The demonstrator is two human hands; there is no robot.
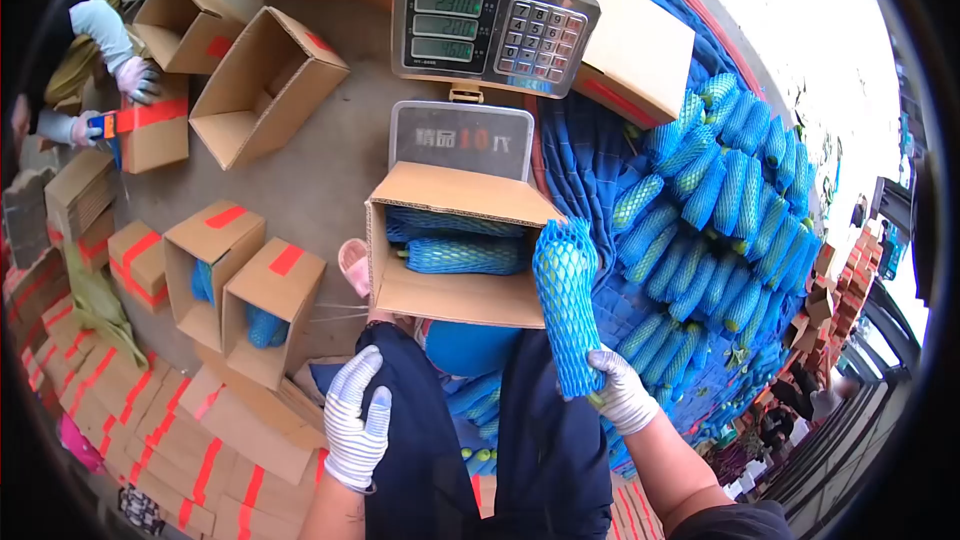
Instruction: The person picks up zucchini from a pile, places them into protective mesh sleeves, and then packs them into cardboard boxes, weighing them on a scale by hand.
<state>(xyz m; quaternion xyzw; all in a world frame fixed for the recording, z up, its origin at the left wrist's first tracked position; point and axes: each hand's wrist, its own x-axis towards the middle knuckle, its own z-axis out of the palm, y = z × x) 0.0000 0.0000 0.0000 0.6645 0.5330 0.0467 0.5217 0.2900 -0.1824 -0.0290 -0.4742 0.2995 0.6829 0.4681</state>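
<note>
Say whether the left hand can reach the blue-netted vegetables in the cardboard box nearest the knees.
Probably yes: the white-gloved left hand looks empty, and the brown cardboard box is open, blue-netted vegetables showing; only its near side seems in between.

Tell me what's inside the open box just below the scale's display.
Inside the open box lie at least two blue net-wrapped items; a greenish tip shows at one's end. Anything beneath them is covered, so I can't tell.
</note>
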